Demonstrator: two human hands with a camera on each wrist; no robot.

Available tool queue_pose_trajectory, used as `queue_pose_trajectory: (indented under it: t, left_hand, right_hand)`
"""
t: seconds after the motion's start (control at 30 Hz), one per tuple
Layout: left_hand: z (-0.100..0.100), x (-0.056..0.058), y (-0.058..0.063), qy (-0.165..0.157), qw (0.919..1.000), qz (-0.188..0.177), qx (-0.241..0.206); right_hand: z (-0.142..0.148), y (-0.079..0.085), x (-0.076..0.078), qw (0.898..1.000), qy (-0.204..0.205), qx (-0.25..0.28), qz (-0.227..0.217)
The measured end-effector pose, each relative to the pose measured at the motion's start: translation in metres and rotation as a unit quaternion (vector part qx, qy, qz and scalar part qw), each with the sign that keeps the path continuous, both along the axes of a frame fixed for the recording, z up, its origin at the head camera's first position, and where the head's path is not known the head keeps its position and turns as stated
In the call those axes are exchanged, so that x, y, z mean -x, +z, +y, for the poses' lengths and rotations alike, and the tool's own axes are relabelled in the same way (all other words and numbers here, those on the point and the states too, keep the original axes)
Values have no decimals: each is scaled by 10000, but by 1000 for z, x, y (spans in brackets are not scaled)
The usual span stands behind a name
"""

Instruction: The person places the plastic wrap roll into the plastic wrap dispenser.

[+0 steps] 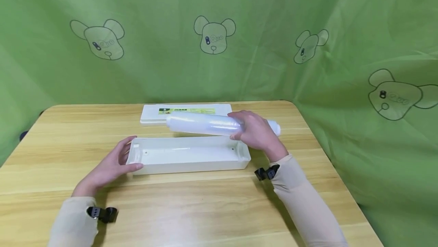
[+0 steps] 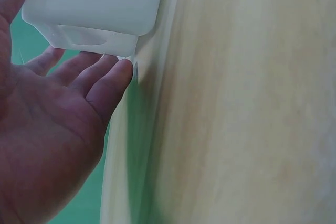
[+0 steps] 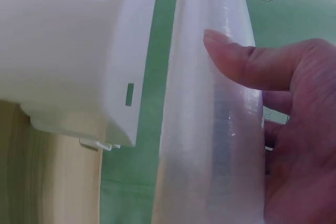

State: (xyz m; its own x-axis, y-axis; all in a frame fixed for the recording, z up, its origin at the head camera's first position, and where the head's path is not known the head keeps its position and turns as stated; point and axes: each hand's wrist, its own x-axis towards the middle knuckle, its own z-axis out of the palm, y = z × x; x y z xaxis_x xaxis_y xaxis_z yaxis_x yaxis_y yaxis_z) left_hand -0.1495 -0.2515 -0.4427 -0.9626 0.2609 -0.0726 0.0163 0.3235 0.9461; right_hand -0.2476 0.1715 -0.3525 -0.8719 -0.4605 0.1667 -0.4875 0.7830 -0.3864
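A long white plastic box (image 1: 191, 165) sits on the table with its open side up and its hollow inside showing. My left hand (image 1: 111, 163) holds its left end, thumb at the front corner and fingers round the back. In the left wrist view, those fingers touch the end of the box (image 2: 100, 3). Behind and above the box, my right hand (image 1: 254, 129) grips a roll of cling film (image 1: 202, 122) nearer its right end. The right wrist view has the thumb lying across the shiny film roll (image 3: 205, 103), apart from the box wall (image 3: 123, 66).
A white lid (image 1: 150, 113) with a green and yellow label lies flat near the table's back edge, partly hidden by the roll. The wooden table (image 1: 191, 209) extends in front of the box. Green curtain (image 1: 164, 75) with mouse-like drawings hangs behind and to the right.
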Motion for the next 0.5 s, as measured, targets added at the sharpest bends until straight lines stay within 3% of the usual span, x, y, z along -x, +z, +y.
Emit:
queue_pose_trajectory:
  t: [0.5]
  left_hand:
    - [0,-1,0,-11,10000,-9,1]
  right_hand:
    - [-10,3,-10,9997,200,-121,-111]
